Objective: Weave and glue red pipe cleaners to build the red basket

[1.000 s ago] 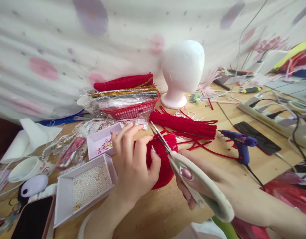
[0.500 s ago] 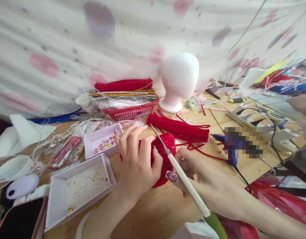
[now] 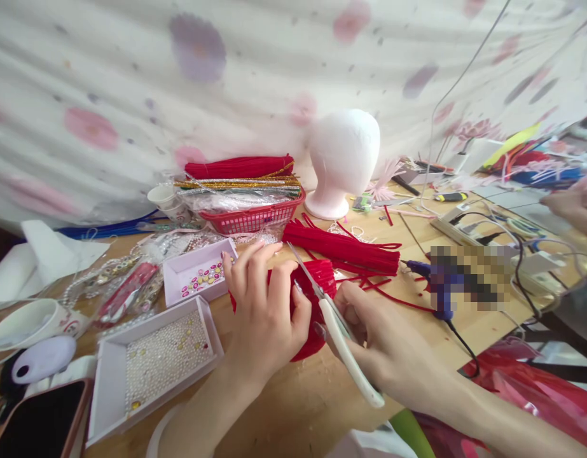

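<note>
My left hand (image 3: 267,299) is closed around a red ribbed piece (image 3: 308,346) that looks made of chenille stems, its fingers bent over the far side and the thumb pressing near the top. White-handled scissors (image 3: 348,356) are in my right hand (image 3: 388,340), the blades lying over the upper right part of the red piece. Whether the blade tips grip any strand cannot be told. Just behind them rests a bundle of red chenille stems (image 3: 343,248), with loose stems trailing toward a blue glue gun (image 3: 443,289).
A white foam head (image 3: 343,159) stands behind, beside a red basket (image 3: 255,217) of stems. To the left are a bead tray (image 3: 166,359), a smaller gem tray (image 3: 176,270), a phone (image 3: 40,423) and a paper cup (image 3: 33,324). Power strips and another person's hand (image 3: 572,203) are at right.
The scissors have turned in my right hand: the handle's end has moved left and up, and its second handle shows more. My left hand keeps its hold on the red piece.
</note>
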### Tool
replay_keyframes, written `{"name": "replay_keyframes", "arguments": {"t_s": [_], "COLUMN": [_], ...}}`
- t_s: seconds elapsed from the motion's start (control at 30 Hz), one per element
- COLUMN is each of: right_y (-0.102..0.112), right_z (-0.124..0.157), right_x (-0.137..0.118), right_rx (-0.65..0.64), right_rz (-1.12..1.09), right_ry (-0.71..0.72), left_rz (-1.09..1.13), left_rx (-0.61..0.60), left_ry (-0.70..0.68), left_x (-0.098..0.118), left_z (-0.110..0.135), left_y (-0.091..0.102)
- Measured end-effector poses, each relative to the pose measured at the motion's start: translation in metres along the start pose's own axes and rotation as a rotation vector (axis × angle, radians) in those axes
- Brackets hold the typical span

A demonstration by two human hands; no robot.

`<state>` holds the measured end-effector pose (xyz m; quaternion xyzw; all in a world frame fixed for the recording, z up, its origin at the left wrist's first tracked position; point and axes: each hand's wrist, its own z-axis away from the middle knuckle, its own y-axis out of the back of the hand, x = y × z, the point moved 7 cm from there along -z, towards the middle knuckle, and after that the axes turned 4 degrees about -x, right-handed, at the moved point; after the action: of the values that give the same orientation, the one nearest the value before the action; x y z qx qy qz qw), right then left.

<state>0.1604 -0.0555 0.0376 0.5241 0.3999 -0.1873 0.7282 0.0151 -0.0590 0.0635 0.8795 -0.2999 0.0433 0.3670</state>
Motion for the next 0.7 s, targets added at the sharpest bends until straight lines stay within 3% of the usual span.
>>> {"name": "replay_keyframes", "arguments": {"t_s": [0.17,0.3,0.37,0.47,0.6,0.7], "right_y": [0.013,0.043,0.044,0.035,0.026,0.033], "right_z": [0.001,0.009,0.009,0.007,0.011,0.011], "right_x": [0.009,0.050,0.076,0.099,0.115,0.126], "right_rx": [0.060,0.231,0.188,-0.005,-0.157,-0.056], "right_rz": [-0.052,-0.324,-0.532,-0.722,-0.469,-0.026], "right_ry": [0.017,-0.137,-0.204,-0.221,-0.317,-0.384], "left_rz": [0.005,-0.022,-0.034,-0.038,-0.065,-0.080], "left_rx": [-0.013,-0.039,-0.060,-0.074,-0.081,-0.081], "left_ry": [0.005,0.006,-0.015,-0.029,-0.065,-0.085], "left_x": [-0.001,-0.004,-0.006,-0.010,-0.009,-0.006], "left_z": [-0.001,0.001,0.002,0.004,0.006,0.009], "left_y": [0.000,0.000,-0.001,0.001,0.004,0.006]}}
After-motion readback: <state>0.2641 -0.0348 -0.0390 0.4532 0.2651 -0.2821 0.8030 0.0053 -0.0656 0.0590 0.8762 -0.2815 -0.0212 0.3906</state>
